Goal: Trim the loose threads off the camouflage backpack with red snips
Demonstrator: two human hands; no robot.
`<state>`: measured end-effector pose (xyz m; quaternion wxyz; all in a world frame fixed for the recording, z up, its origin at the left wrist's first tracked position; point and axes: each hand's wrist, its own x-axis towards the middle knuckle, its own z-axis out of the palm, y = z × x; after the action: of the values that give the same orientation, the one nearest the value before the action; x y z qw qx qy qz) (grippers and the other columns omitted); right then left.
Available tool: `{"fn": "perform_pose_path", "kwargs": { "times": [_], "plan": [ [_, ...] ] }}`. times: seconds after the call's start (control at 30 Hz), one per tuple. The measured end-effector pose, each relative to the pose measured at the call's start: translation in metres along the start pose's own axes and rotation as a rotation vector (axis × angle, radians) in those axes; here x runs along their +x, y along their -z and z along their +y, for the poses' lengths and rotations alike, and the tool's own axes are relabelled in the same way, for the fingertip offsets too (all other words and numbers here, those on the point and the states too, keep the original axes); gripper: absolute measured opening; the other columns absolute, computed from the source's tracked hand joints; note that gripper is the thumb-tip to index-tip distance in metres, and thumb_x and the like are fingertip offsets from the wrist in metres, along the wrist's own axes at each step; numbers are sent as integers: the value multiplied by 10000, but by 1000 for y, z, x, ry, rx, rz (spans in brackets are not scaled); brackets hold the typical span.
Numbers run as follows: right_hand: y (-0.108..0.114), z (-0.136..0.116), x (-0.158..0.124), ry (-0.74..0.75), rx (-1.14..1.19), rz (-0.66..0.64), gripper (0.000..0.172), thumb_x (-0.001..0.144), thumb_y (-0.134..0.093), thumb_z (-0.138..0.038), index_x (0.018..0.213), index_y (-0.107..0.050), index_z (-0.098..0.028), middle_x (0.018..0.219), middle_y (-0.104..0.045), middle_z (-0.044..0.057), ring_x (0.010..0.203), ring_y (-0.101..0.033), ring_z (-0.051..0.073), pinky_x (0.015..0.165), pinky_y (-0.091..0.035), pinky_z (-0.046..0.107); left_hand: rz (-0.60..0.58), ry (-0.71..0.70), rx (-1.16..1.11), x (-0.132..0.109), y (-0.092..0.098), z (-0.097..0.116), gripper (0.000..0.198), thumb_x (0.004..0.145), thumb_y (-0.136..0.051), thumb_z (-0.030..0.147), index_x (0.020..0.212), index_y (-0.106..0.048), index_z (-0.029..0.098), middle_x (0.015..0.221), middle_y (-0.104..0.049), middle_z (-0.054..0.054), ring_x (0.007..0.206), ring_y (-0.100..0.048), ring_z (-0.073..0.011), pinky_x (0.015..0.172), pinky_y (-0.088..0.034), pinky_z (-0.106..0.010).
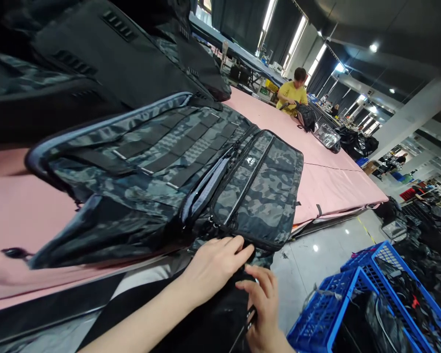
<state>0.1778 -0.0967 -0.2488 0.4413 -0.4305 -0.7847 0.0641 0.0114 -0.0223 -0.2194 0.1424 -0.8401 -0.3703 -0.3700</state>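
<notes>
Camouflage backpack (191, 166) lies flat on the pink tabletop (323, 171), front pocket (260, 191) facing up. Its bottom edge overhangs the near side, towards the person.

Left hand (215, 267): fingers stretched out and close together, lying flat on the bottom edge of the backpack. It presses and holds nothing.

Right hand (264, 306): just below the left, fingers curled narrow against black fabric (206, 323) under the edge. Cannot tell whether they pinch a strap or only touch it.

Handling, as a judgement: soft padded textile with no rigid frame, so it will sag and fold if lifted by one corner. It looks bulky rather than heavy. The dark panel at its left end is glossy and probably slick. The webbing rows and the seamed pocket rim offer surer purchase, and two hands at the bottom edge suit dragging.

Surroundings: black bags (113, 54) stacked behind. Blue crate (356, 294) on the floor to the right. A person in a yellow shirt (293, 93) works at the far end.
</notes>
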Motion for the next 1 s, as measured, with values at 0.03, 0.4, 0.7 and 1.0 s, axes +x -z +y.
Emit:
{"fn": "perform_pose_path", "kwargs": {
  "times": [0.03, 0.4, 0.7, 1.0],
  "plan": [
    [1, 0, 0, -19, 23, 1, 324, 865, -459, -131, 1127, -606, -253, 1233, -621, 65, 1147, -549, 225, 953, -469, 397, -4, -11, 40, 2, -2, 0, 283, 873, -408, 46, 898, -638, 208, 707, -584, 2, 600, -558, -145, 523, -371, -286],
    [22, 12, 12, -312, 246, 131, 230, 954, -443, -232, 1088, -630, -228, 893, -652, 46, 744, -635, 158, 642, -511, 267, 138, 82, 91, -3, -3, 2, 188, 936, -446, 115, 897, -627, 146, 778, -648, -33, 678, -581, -159, 651, -432, -303],
    [41, 27, 25, -276, 107, -58, 307, 884, -583, -218, 1187, -532, -226, 1008, -637, 54, 860, -616, 175, 734, -526, 282, 135, 242, 70, -5, -2, 6, 132, 904, -502, 128, 803, -586, 146, 704, -581, -32, 627, -548, -185, 624, -429, -322],
    [15, 26, 35, -9, -340, 117, 215, 1019, -387, -252, 1006, -596, -204, 847, -663, 55, 757, -593, 195, 663, -480, 302, 107, 300, -13, -7, -3, 5, 172, 927, -452, 166, 812, -580, 171, 736, -617, -22, 655, -575, -172, 641, -441, -313]
  ]
}}
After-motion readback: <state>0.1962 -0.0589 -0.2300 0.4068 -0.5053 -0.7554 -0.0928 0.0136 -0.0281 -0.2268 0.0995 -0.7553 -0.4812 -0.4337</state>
